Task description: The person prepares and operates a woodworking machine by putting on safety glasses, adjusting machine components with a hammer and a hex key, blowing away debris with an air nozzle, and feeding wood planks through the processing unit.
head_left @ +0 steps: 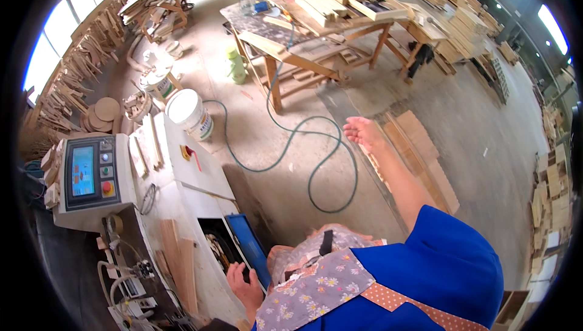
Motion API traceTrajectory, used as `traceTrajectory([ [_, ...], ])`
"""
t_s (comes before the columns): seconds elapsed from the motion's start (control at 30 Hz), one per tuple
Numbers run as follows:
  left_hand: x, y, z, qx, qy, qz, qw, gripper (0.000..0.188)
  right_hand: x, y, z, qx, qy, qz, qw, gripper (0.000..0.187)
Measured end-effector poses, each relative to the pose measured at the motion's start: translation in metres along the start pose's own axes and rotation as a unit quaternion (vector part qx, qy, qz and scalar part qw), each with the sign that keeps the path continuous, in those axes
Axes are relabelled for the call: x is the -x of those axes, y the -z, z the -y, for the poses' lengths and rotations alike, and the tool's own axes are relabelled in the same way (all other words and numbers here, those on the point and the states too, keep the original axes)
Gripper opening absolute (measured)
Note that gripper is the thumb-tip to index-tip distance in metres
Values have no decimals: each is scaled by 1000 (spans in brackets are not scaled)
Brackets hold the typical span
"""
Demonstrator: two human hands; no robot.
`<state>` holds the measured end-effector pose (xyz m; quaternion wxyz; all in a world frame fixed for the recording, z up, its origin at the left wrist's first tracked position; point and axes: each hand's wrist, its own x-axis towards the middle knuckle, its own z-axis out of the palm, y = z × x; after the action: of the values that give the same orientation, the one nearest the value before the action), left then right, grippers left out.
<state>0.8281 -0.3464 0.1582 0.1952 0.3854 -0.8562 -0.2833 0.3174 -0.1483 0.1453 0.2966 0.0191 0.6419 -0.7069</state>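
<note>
Left hand (pixel 244 283) sat at opening (pixel 214 241) in white cabinet (pixel 209 176), fingers bent; couldn't tell if gripping. Blue panel (pixel 250 247) stood just beside hand. Right hand (pixel 361 131) stretched above floor (pixel 282 194), fingers loosely parted.

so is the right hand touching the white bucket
No, the right hand is stretched out, with floor and hose showing between it and the white bucket.
</note>
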Motion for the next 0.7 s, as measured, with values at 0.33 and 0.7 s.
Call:
traceTrajectory([
  [0.33,-114,-30,73,41,74,49,995,27,-159,-64,87,-30,9,-41,999,44],
  [0.7,-196,-51,101,4,17,166,986,25,-378,-91,111,19,-59,-75,995,69],
])
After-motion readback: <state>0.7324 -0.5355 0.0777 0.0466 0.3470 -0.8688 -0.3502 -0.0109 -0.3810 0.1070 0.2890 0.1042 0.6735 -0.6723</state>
